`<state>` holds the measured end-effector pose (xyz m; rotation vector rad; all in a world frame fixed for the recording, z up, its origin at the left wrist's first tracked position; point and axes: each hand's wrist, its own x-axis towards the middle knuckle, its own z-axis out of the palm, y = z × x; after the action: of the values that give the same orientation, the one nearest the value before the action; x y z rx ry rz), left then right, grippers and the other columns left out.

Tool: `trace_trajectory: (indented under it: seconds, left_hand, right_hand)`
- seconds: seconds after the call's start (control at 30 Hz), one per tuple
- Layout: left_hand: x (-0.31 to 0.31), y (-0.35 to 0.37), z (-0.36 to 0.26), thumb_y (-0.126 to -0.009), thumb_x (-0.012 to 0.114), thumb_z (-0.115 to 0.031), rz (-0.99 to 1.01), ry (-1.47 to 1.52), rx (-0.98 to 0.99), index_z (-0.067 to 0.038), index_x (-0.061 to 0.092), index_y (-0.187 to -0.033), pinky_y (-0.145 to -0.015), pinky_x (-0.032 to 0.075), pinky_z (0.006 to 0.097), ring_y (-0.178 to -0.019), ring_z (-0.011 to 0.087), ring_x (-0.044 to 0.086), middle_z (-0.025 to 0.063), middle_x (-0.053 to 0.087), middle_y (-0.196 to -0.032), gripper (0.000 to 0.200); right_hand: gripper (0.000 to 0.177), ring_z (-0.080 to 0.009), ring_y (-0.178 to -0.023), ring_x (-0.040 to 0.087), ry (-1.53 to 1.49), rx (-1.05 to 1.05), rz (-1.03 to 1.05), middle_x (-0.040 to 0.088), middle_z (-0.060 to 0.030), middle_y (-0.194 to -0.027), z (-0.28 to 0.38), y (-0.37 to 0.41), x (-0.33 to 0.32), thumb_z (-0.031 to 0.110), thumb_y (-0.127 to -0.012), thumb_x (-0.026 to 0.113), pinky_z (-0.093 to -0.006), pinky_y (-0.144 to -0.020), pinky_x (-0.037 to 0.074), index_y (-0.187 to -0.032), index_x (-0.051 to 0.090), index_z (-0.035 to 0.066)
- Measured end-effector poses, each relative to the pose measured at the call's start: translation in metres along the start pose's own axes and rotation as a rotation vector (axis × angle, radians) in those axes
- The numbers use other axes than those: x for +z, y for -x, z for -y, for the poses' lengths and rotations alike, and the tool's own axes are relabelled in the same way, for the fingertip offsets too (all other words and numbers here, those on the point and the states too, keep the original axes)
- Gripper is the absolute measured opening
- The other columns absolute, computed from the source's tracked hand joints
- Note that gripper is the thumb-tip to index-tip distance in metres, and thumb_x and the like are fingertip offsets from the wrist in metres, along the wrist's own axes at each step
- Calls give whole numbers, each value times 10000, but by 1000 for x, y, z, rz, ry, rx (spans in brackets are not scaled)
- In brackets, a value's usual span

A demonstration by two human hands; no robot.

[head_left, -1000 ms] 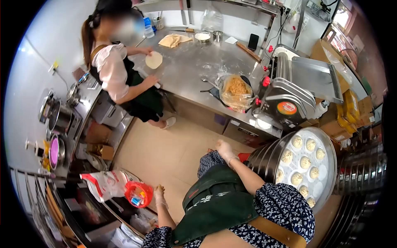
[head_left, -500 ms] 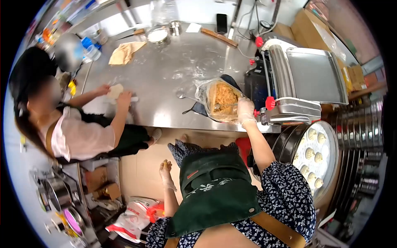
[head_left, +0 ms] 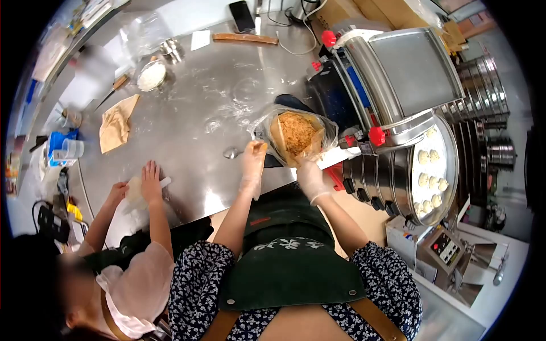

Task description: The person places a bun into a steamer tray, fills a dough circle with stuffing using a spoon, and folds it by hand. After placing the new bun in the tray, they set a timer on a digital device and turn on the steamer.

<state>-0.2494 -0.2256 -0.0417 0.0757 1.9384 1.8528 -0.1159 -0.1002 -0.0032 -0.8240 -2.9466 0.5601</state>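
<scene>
A clear plastic bag (head_left: 329,126) with crumbly orange-brown filling (head_left: 297,133) lies open on the steel table, a dark cloth partly under it. My left hand (head_left: 253,167), in a clear glove, is at the bag's left edge, fingers closed on the plastic; its fingertips look stained yellowish. At the bag's near edge my right hand (head_left: 311,179), also gloved, is closed on the plastic. The right fingertips are partly hidden. A metal spoon (head_left: 231,153) rests left of my left hand.
Right of the bag stands a roller machine (head_left: 387,74), with stacked steamers (head_left: 381,176) and a tray of buns (head_left: 429,179) nearer. A co-worker's hands (head_left: 149,182) press dough at left. Farther back are a bowl of flour (head_left: 152,75), a cloth (head_left: 118,122), a wooden stick (head_left: 244,38) and a phone (head_left: 243,17).
My left hand has come up from beside my body to the bag. The right hand has left the spoon handle in the filling and moved to the bag's near edge. The view has turned.
</scene>
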Motion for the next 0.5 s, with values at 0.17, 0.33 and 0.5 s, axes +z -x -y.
trace_trajectory:
  seconds: [0.17,0.33,0.5]
  left_hand:
    - [37,-19,-25,-778,785,-376,28,-520,-83,-7,620,-1028,-722,517,378,-758,276,669,139,688,-821,476]
    - [48,-27,4,-805,695,-307,-52,-684,-57,-59,651,-922,-698,504,424,-772,362,657,158,681,-805,278]
    - [35,-28,-6,-823,667,-268,-24,-576,-65,-48,651,-859,-694,497,406,-747,354,648,160,675,-806,224]
  right_hand:
    - [66,-272,-564,682,278,88,108,662,-129,-655,38,24,13,58,-800,582,-386,-514,558,-779,633,23]
    - [346,-296,-586,667,143,98,146,661,-136,-691,9,29,23,52,-807,557,-430,-541,539,-1149,606,33]
    - [542,-311,-669,668,200,292,243,664,-140,-787,-16,28,4,49,-794,573,-432,-580,538,-1334,530,60]
